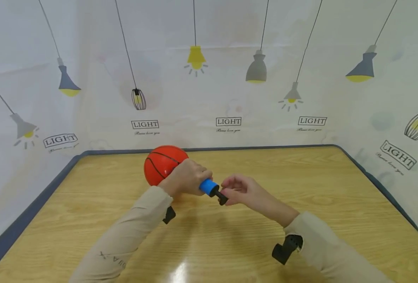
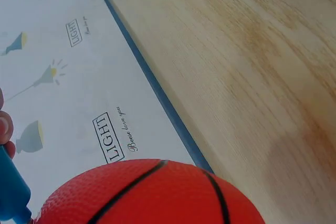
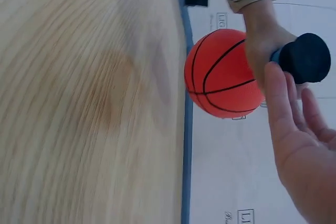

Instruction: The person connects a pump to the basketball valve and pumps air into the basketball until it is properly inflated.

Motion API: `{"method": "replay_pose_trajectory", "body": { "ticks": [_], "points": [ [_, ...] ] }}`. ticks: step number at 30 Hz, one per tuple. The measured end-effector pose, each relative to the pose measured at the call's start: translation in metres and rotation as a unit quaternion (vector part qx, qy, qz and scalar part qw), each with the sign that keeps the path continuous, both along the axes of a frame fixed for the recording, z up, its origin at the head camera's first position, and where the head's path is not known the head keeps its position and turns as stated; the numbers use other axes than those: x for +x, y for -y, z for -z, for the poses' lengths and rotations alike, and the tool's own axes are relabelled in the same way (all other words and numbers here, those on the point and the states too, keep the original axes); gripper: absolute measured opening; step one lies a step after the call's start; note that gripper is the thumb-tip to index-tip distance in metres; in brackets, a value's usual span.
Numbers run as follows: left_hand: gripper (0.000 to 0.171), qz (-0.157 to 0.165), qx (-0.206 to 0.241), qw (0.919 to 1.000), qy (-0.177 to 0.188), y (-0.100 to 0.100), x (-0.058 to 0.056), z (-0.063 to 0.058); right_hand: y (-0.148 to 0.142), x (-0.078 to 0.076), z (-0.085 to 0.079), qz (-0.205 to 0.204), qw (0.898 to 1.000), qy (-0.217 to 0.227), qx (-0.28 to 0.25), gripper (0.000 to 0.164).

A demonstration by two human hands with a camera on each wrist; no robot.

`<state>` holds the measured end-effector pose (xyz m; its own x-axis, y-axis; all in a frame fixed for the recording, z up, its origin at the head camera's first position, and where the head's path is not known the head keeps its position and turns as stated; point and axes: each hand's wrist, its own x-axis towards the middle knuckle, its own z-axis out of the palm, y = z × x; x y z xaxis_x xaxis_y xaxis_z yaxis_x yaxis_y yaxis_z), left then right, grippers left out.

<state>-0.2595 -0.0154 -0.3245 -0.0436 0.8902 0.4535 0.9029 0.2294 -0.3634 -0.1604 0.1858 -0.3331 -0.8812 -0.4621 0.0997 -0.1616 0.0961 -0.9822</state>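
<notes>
My left hand (image 1: 189, 176) grips a blue hand pump (image 1: 208, 187) around its barrel, in front of a red toy basketball (image 1: 162, 164) with black lines. In the left wrist view, the pump's narrow blue tip (image 2: 22, 215) meets the edge of the basketball (image 2: 152, 195). A short black rod and a black handle (image 1: 223, 199) stick out from the pump's near end. My right hand (image 1: 249, 193) is at that handle, thumb and fingers spread apart. The right wrist view has its fingers (image 3: 280, 95) extended beside the round black handle end (image 3: 310, 59).
A wooden table (image 1: 265, 239) with a dark blue edging lies under both hands. Behind it hangs a white backdrop (image 1: 209, 94) printed with lamps and lettering. Black camera mounts (image 1: 283, 251) are strapped at both wrists, below the beige sleeves (image 1: 322, 243).
</notes>
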Motion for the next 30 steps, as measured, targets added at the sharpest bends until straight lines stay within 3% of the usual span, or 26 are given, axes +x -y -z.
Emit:
{"method": "replay_pose_trajectory", "body": {
  "ticks": [4,12,17,22,26,30],
  "points": [
    [0.015,0.005,-0.018,0.9998,0.005,-0.004,0.003,-0.002,0.007,0.001,-0.005,0.028,0.998,0.064,0.004,0.045],
    [0.019,0.037,-0.034,0.9985,-0.021,-0.013,0.005,0.002,0.027,0.001,0.004,0.074,0.992,0.101,-0.035,0.040],
    [0.018,0.003,-0.073,0.9969,-0.027,-0.014,0.009,0.002,0.031,0.004,0.007,0.093,0.987,0.119,-0.062,0.037],
    [0.012,-0.025,-0.095,0.9951,-0.010,-0.015,0.010,0.003,0.034,0.008,0.008,0.108,0.977,0.142,-0.114,0.035],
    [0.010,-0.049,-0.092,0.9944,-0.016,-0.016,0.013,0.004,0.036,0.010,0.007,0.119,0.963,0.178,-0.163,0.032],
    [0.014,-0.057,-0.062,0.9959,-0.033,-0.017,0.014,0.006,0.038,0.011,0.005,0.146,0.949,0.200,-0.193,0.029]
  ]
}}
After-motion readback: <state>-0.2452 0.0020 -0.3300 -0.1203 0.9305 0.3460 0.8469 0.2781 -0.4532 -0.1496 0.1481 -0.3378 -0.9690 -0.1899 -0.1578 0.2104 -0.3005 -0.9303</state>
